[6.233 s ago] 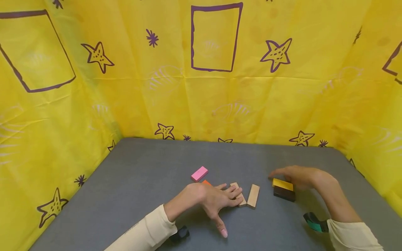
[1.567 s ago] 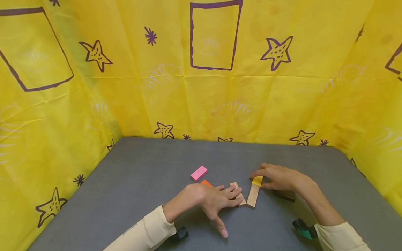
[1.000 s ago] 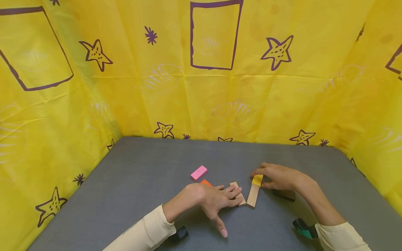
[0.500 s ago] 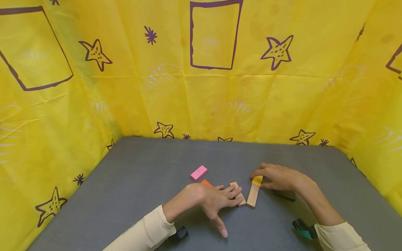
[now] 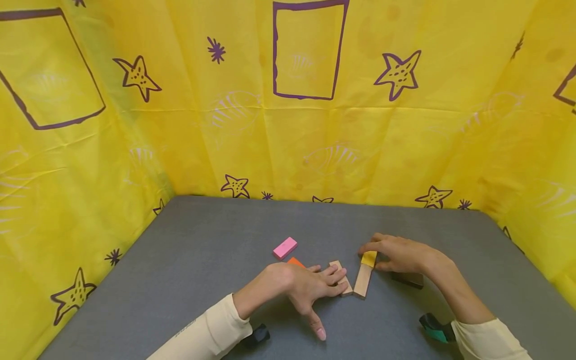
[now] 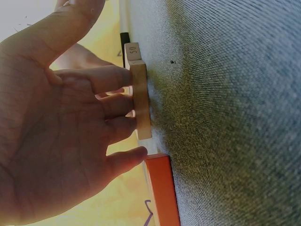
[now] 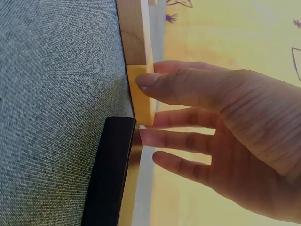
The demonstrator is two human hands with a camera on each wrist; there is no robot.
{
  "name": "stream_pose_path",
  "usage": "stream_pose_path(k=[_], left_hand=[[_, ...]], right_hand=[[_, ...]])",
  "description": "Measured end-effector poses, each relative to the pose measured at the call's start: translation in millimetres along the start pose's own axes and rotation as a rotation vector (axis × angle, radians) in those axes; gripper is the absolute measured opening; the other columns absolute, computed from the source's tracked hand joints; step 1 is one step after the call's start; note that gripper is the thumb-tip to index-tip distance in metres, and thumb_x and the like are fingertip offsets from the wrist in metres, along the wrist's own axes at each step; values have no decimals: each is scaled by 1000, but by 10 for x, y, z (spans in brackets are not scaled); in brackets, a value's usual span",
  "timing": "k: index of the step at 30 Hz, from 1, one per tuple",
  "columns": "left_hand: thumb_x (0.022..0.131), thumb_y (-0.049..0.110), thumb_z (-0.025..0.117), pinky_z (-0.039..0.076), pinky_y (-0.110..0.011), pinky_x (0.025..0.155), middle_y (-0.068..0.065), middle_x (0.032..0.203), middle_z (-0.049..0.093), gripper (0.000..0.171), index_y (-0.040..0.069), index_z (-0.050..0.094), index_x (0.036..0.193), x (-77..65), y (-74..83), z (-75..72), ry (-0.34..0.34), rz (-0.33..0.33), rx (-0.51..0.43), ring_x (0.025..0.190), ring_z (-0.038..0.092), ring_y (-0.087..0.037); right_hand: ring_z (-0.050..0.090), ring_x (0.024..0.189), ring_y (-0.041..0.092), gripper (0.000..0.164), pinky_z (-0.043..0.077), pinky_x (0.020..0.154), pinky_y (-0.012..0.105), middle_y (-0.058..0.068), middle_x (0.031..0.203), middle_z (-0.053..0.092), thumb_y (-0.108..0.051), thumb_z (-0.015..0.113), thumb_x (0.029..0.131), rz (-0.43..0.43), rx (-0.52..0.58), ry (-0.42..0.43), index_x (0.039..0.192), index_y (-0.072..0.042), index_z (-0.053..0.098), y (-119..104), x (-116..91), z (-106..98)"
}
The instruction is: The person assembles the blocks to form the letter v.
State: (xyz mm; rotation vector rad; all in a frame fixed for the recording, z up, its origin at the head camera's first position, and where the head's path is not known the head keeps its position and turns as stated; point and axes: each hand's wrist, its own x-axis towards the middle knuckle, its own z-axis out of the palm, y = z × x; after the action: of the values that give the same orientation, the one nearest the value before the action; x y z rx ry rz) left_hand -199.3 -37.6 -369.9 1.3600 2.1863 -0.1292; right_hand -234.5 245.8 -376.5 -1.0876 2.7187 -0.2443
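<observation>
Two plain wooden blocks lie in a V on the grey table. My left hand (image 5: 310, 290) rests its fingertips on the left wooden block (image 6: 140, 101), fingers extended and spread, thumb held away. The right wooden block (image 5: 362, 281) meets it at the near end. At that block's far end, my right hand (image 5: 402, 254) pinches a yellow block (image 7: 141, 96), lined up end to end with it, thumb on one side and fingers across. A black block (image 7: 110, 165) lies just right of the yellow one, partly under the right hand in the head view.
An orange block (image 6: 162, 188) lies beside the left little finger, mostly hidden from the head view. Farther back is a pink block (image 5: 285, 248). The grey table (image 5: 216, 235) ends against a yellow patterned curtain (image 5: 202, 140).
Since the oldest frame, my right hand has moved left, taking the yellow block from beside the black one to the right wooden block's far end. Over the last second both hands stay still.
</observation>
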Motion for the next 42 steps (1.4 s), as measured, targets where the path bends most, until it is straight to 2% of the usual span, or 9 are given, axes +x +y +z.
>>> stream_pose_path(k=[27,42], left_hand=[[89,63,74,7,-44,136,-2,179,-9,112,21,9,170,-3,-9,2,-8,-2,0,166,-9,-19],[89,61,76,9,-46,136,-4,179,-7,112,19,11,170,16,-2,3,4,7,12,167,-7,-22]], right_hand=[[68,107,28,43,60,90,50,8,123,64,-17,80,92,0,-3,4,133,-20,69,-8,9,2],[67,108,29,38,59,86,47,7,123,65,-14,77,94,-56,-34,31,130,-22,71,-8,3,4]])
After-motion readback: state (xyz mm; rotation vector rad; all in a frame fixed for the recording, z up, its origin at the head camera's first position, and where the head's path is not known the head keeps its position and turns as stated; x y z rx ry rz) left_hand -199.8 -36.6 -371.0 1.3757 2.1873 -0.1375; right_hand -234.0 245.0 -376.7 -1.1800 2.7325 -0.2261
